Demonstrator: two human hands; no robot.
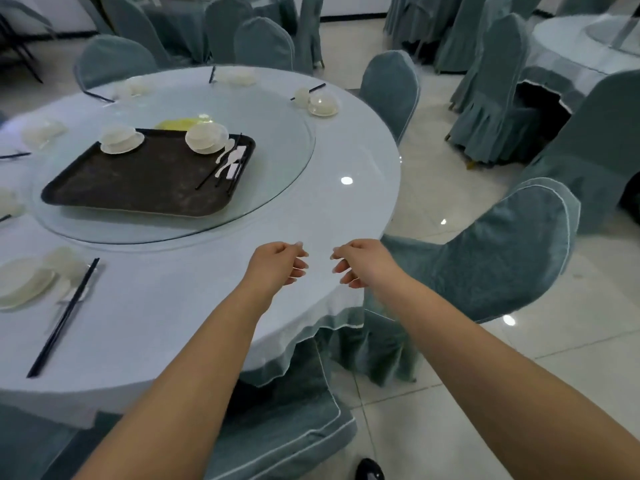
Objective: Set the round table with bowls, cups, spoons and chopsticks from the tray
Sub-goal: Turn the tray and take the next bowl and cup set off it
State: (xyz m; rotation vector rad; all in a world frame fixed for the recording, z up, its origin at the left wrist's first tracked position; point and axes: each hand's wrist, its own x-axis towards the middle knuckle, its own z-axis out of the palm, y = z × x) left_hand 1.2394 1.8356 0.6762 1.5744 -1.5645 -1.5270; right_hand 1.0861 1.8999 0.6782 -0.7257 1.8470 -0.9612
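From the head camera, both hands hovered over the bare near edge of the round table [346,209], the left hand [277,263] and right hand [360,261] loosely curled and holding nothing. The tray [138,181] on the glass turntable [284,161] held 2 bowl sets [206,136], spoons [230,161] and chopsticks [211,174]. A place looked due here; next called for reaching to the tray.

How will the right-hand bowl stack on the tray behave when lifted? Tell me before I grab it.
The bowl stack looks like glazed ceramic, so probably fragile and a little slippery. The bowl sits on a saucer, so the pieces may slide apart if tilted. Lifting from the saucer seems safest, clear of the spoons on the tray.
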